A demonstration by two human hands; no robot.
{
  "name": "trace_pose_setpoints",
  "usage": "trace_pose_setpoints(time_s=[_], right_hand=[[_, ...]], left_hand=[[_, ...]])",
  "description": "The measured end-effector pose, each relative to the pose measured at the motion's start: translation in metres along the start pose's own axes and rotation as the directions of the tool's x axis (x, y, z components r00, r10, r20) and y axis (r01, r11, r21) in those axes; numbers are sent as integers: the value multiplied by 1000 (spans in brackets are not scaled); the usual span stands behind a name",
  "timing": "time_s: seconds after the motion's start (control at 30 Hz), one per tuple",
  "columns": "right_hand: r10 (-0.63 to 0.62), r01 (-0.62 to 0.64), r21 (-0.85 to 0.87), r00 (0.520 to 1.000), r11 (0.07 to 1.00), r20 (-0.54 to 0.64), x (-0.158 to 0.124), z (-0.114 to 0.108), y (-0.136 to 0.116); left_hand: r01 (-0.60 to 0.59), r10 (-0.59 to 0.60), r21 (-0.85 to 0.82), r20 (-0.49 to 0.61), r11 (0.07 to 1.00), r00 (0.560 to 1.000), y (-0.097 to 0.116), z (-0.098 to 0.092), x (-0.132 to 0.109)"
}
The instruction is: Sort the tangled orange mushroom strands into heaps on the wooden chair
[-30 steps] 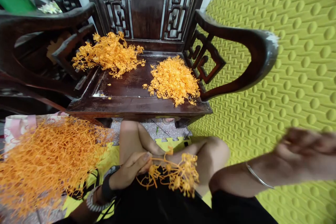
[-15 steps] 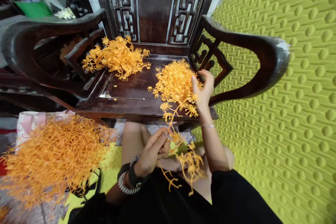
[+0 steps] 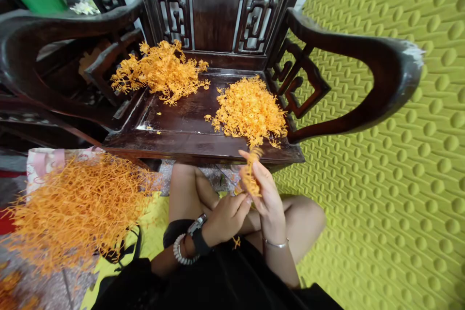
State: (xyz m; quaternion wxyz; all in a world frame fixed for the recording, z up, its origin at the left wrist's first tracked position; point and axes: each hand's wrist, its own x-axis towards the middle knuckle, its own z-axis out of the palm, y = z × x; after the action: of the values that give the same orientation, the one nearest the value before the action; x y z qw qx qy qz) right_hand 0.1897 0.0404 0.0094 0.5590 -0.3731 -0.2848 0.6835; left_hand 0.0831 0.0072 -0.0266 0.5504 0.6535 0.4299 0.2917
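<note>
My left hand (image 3: pixel 230 218) is closed in a pinch above my lap, on the stem end of an orange plastic-looking sprig (image 3: pixel 250 179). My right hand (image 3: pixel 271 196) meets it there, its thumb and fingers curled round the same sprig, which is slightly blurred. Another orange tip (image 3: pixel 237 242) pokes out below my left hand. Just beyond my hands, a heap of small orange claw-shaped pieces (image 3: pixel 250 109) lies on the right of the dark wooden chair's seat (image 3: pixel 181 126). On the seat's left rests a looser pile of branched orange sprigs (image 3: pixel 162 72).
Curved chair arms (image 3: pixel 385 72) flank the seat. On the floor at left, a big tangle of thin orange stems (image 3: pixel 87 208) sits over a white and pink bag (image 3: pixel 39 164). A green container (image 3: pixel 39 0) stands at upper left. Yellow-green dimpled matting (image 3: pixel 381 213) covers the right.
My right hand has come back from the heap on the seat to my left hand and closed round the sprig. The sprigs dangling over my lap are now mostly hidden or gathered in.
</note>
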Motion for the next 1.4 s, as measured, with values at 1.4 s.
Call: trace_pose_setpoints(time_s=[1.4], right_hand=[[-95,88,-316,995,945,-6,-2,-27,49]], left_hand=[[-57,47,195,56,979,997,-7,-2,-30]])
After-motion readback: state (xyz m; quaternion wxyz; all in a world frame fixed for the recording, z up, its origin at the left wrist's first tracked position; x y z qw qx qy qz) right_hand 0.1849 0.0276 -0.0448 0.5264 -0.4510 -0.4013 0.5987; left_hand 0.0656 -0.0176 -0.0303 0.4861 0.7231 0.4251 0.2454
